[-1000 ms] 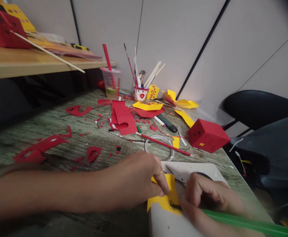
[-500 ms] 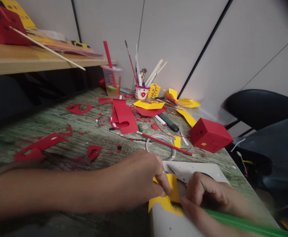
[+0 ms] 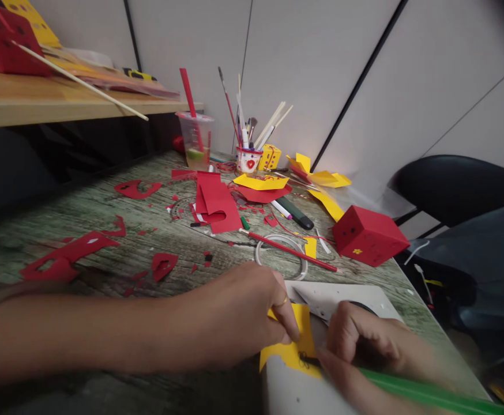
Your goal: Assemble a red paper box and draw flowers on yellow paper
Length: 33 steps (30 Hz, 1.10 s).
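Observation:
My left hand [image 3: 252, 311] is closed on a piece of yellow paper [image 3: 304, 328], pressing it over a white board [image 3: 286, 386]. A small dark flower-like outline shows on the paper's lower part. My right hand [image 3: 356, 346] is closed around a green tool [image 3: 416, 389] with a dark, narrow tip that meets the paper at the outline. Behind my right hand, scissors [image 3: 312, 305] lie on the board, partly hidden by the fingers.
A roll of tape [image 3: 258, 253] and a red pencil [image 3: 295, 251] lie beyond my hands. Red paper scraps [image 3: 68, 253] cover the left. A red box [image 3: 368, 235] sits right, a drink cup [image 3: 196, 138] and brush pot [image 3: 248, 161] at the back, a black chair [image 3: 455, 184] beyond.
The tip of the green tool has moved slightly left over the outline and shows more clearly. My left hand and the paper stay almost in place.

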Each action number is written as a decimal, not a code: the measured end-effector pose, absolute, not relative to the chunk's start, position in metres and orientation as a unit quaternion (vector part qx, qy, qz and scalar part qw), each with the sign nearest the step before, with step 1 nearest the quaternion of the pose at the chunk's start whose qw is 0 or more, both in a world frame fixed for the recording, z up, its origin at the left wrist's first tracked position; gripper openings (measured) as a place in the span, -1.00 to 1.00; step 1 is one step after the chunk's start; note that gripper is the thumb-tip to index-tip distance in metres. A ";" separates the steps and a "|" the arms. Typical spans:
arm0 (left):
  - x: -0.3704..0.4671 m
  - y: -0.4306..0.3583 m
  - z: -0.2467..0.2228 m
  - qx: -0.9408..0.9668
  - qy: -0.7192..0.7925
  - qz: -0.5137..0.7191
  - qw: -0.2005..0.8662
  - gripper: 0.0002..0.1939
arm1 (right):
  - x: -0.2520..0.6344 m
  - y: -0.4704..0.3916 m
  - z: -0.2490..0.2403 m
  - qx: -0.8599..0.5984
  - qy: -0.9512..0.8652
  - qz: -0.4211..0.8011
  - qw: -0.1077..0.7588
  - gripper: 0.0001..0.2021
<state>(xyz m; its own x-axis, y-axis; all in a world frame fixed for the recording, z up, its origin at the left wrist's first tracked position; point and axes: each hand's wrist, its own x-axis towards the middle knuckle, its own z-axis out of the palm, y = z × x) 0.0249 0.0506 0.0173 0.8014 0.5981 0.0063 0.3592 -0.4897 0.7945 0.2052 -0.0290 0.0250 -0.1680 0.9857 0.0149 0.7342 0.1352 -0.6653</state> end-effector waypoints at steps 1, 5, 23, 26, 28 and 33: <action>0.025 0.051 0.017 0.852 0.281 0.142 0.419 -0.78 | 0.205 -0.029 0.025 -0.601 -0.717 0.264 0.234 -0.78; 0.025 0.051 0.017 0.852 0.281 0.142 0.419 -0.78 | 0.205 -0.027 0.024 -0.600 -0.720 0.256 0.236 -0.78; 0.025 0.049 0.021 0.848 0.286 0.130 0.427 -0.79 | 0.205 -0.028 0.027 -0.578 -0.745 0.245 0.225 -0.79; 0.025 0.049 0.021 0.847 0.286 0.130 0.429 -0.79 | 0.205 -0.028 0.027 -0.576 -0.748 0.241 0.226 -0.79; 0.025 0.050 0.021 0.847 0.285 0.131 0.429 -0.78 | 0.205 -0.028 0.027 -0.578 -0.748 0.238 0.223 -0.78; 0.026 0.051 0.020 0.849 0.287 0.132 0.423 -0.79 | 0.208 -0.030 0.027 -0.580 -0.744 0.235 0.232 -0.78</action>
